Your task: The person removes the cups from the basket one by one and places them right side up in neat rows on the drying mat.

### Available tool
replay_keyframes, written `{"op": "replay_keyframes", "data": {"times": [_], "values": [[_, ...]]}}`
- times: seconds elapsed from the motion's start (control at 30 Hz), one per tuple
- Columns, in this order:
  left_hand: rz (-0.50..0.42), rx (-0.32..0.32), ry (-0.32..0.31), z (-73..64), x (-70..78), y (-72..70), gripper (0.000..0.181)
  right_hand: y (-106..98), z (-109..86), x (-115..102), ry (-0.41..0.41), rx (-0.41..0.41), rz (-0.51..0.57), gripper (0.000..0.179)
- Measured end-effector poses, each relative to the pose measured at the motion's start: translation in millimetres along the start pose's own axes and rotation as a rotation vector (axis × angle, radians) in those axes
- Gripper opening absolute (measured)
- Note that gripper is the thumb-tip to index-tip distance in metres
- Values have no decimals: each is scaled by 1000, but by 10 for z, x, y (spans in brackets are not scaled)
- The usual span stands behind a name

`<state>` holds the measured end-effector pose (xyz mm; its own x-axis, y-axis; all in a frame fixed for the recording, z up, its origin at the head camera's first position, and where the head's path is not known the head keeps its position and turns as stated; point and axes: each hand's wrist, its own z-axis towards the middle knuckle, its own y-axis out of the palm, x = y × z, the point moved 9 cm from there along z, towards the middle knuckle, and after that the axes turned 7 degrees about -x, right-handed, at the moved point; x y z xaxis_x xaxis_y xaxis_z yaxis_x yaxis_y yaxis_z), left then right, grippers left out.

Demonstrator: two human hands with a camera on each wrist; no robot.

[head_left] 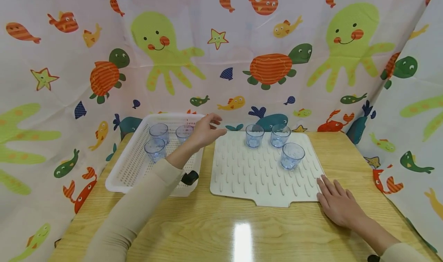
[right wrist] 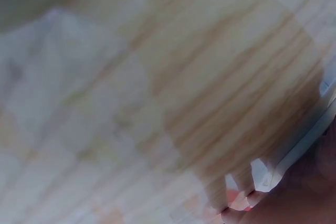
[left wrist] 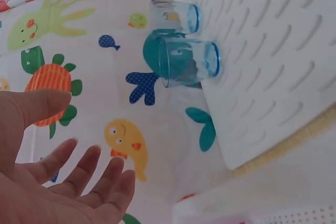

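Glasses (head_left: pixel 155 150): three in white basket (head_left: pixel 124 166), three upright on white mat (head_left: pixel 238 169), on counter (head_left: pixel 194 231). Left hand (head_left: pixel 207 130): grip relaxed, near basket's right edge. Right hand (head_left: pixel 337 204): grip flat, touching mat's edge.

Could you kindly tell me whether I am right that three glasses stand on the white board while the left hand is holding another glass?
Not quite: the left hand holds no glass; the left wrist view shows it empty, its thumb and fingers apart. Three glasses do stand on the white board.
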<state>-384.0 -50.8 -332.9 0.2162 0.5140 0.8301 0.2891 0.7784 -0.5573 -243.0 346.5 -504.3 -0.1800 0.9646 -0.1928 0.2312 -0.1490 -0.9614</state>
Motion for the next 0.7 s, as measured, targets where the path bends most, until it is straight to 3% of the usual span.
{"op": "replay_keyframes", "data": {"times": [0.33, 0.7], "values": [[44, 25, 10, -226, -88, -211, 45, -2, -14, 9, -3, -1, 5, 63], [8, 68, -80, -461, -397, -508, 52, 16, 0, -1, -6, -1, 3, 64]]}}
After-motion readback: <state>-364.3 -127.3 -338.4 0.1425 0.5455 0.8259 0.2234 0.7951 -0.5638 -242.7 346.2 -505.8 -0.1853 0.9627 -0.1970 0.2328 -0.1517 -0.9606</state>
